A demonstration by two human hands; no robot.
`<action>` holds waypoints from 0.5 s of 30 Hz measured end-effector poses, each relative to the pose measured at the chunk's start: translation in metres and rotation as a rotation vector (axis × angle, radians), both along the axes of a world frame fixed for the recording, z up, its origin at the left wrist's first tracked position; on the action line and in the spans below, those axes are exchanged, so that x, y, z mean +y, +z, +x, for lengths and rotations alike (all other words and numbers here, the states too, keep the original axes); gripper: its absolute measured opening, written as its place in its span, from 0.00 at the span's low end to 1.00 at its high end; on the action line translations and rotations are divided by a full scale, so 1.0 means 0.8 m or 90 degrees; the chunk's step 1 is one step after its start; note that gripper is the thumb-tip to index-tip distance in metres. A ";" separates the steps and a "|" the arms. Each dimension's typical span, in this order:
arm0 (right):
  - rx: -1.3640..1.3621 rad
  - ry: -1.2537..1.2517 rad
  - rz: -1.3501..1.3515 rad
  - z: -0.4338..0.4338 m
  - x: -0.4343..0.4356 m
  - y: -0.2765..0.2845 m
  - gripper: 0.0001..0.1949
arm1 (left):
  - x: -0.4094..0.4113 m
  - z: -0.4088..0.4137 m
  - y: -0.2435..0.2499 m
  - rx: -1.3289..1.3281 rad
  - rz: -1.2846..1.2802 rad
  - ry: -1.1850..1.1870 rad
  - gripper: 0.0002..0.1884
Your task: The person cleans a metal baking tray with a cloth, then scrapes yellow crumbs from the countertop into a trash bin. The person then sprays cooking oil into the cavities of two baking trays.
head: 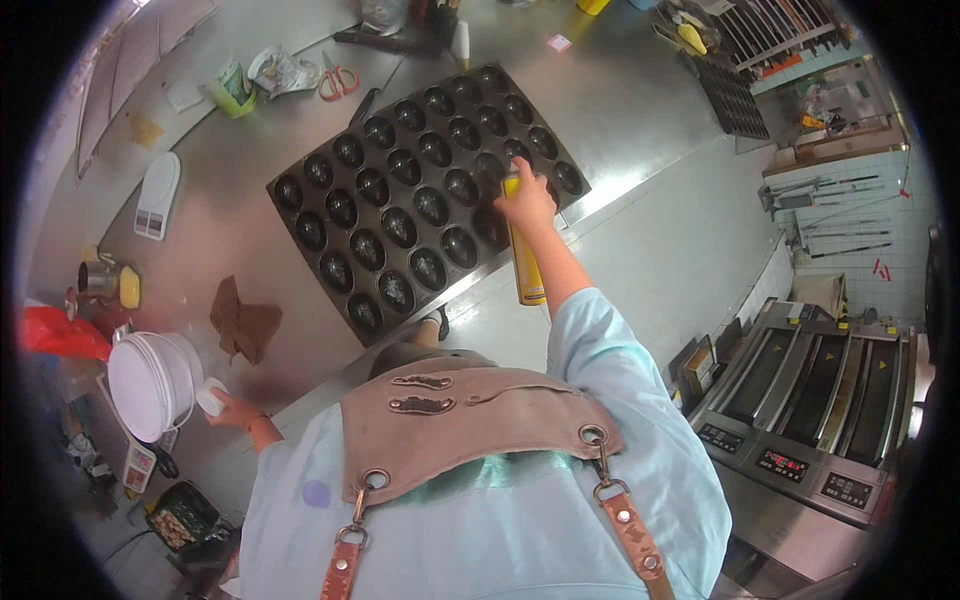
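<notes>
My right hand grips a tall yellow aerosol can, index finger on its top, over the right part of a dark baking pan. Rows of oval wells fill this pan, which lies slanted on a stainless steel worktop. White specks or froth show in several wells nearest me. The can and hand hide some wells on the right. Down at the left, my left hand holds a small white cap beside a lidded white plastic bucket.
A brown cloth, a white kitchen scale and a metal jug sit left of the pan. Behind it lie orange-handled scissors and a black-handled tool. A steel appliance with control panels stands at right.
</notes>
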State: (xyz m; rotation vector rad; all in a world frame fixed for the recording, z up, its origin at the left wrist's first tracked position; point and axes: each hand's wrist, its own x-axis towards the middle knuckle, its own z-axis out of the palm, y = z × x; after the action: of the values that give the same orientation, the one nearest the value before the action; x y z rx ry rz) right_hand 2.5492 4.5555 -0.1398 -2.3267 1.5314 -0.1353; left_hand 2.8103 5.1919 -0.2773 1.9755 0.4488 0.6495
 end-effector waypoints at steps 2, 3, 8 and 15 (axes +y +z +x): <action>-0.008 -0.018 0.000 -0.004 -0.014 0.004 0.46 | -0.017 -0.013 0.016 -0.022 0.008 0.012 0.43; -0.008 -0.027 0.001 -0.007 -0.023 0.004 0.46 | -0.023 -0.015 0.025 -0.034 0.011 0.018 0.42; 0.016 -0.003 0.014 -0.020 -0.070 0.003 0.47 | -0.042 0.023 0.066 -0.037 0.021 0.125 0.43; -0.023 -0.037 -0.011 -0.046 -0.121 0.007 0.46 | -0.109 0.059 0.090 -0.026 -0.033 0.144 0.46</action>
State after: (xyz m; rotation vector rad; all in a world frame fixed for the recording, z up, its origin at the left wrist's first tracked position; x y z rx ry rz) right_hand 2.5121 4.4587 -0.1344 -2.2806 1.5874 -0.2058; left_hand 2.8575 5.1045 -0.2055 1.8744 0.6640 0.8102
